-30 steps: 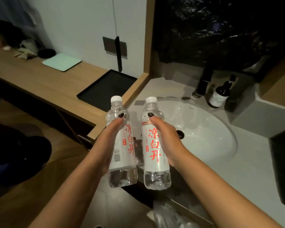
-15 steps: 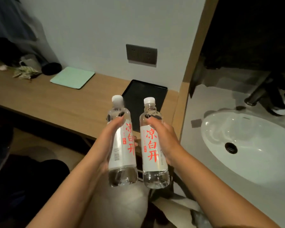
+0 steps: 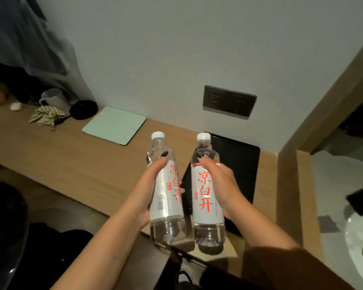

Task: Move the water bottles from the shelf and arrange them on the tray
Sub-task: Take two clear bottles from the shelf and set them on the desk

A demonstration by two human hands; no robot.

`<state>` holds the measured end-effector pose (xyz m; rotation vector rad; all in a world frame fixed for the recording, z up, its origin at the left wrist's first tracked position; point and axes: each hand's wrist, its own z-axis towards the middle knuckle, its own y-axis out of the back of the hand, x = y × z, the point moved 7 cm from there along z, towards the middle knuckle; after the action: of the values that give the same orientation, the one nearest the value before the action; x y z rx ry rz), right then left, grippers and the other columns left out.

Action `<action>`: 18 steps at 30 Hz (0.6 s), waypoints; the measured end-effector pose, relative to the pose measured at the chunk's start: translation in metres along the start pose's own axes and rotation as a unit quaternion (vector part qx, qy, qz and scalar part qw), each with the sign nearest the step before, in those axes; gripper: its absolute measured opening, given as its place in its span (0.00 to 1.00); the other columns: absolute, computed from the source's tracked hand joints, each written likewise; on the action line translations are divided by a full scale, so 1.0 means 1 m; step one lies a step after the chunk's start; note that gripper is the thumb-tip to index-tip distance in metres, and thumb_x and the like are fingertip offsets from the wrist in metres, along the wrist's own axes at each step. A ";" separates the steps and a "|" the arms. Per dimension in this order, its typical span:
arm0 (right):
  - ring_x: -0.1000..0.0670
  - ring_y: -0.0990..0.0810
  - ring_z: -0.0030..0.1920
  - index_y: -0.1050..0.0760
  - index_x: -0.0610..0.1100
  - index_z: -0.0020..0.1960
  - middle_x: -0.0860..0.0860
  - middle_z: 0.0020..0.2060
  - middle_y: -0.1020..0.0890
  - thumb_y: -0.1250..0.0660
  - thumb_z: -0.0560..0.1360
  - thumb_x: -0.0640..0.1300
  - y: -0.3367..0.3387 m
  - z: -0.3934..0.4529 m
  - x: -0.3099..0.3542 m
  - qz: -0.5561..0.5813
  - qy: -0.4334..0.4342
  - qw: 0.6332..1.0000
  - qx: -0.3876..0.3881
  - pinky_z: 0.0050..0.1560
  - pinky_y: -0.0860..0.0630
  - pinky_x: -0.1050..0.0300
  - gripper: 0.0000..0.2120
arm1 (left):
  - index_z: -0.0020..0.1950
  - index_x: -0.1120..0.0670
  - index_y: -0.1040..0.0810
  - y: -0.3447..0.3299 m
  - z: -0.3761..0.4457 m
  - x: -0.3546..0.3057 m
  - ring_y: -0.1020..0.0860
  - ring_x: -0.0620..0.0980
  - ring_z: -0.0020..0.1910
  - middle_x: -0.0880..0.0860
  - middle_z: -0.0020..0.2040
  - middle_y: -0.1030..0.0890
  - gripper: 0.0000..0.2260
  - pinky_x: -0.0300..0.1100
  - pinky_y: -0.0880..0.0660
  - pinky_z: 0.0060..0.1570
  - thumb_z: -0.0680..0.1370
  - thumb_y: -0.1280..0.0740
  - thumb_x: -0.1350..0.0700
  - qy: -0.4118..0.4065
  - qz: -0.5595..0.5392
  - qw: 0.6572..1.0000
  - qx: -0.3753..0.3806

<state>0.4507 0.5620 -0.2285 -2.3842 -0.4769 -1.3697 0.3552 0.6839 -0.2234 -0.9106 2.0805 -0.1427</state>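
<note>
Two water bottles held upright side by side, just apart, above the near edge of the wooden counter and the black tray. Left bottle gripped by left hand, forearm reaching forward, thumb up along the shoulder, fingertips curled round behind. Right bottle gripped by right hand, thumb across the top of the label. Green mat further left.
</note>
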 end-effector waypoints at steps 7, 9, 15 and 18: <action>0.49 0.18 0.34 0.25 0.44 0.54 0.47 0.36 0.19 0.32 0.73 0.54 -0.041 0.089 0.049 -0.046 0.037 0.998 -0.037 0.37 0.23 0.55 0.15 | 0.60 0.54 0.24 0.045 0.069 -0.087 0.17 0.56 0.39 0.60 0.45 0.16 0.23 0.47 0.19 0.37 0.71 0.28 0.43 -0.050 0.085 0.993 -0.067; 0.47 0.16 0.39 0.27 0.47 0.56 0.45 0.41 0.17 0.31 0.73 0.54 -0.047 0.109 0.052 -0.067 0.033 0.996 -0.050 0.40 0.20 0.52 0.16 | 0.59 0.52 0.26 0.055 0.090 -0.105 0.16 0.55 0.39 0.58 0.44 0.15 0.19 0.47 0.19 0.37 0.72 0.27 0.49 -0.075 0.095 0.989 -0.087; 0.48 0.20 0.51 0.25 0.55 0.54 0.51 0.49 0.19 0.28 0.70 0.54 -0.063 0.156 0.054 -0.140 0.056 0.978 -0.143 0.55 0.23 0.46 0.14 | 0.54 0.51 0.22 0.089 0.151 -0.143 0.16 0.50 0.44 0.52 0.47 0.15 0.23 0.43 0.20 0.40 0.62 0.20 0.60 -0.108 0.226 0.964 -0.092; 0.51 0.19 0.49 0.25 0.58 0.50 0.54 0.47 0.20 0.26 0.68 0.50 -0.075 0.174 0.059 -0.149 0.067 0.972 -0.166 0.49 0.22 0.52 0.13 | 0.55 0.52 0.24 0.097 0.180 -0.163 0.19 0.50 0.49 0.50 0.49 0.18 0.25 0.40 0.22 0.43 0.62 0.20 0.63 -0.117 0.270 0.953 -0.072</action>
<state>0.5762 0.7139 -0.2497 -2.5314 -0.6323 -1.8597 0.4964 0.8985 -0.2708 -0.3857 2.0540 0.3929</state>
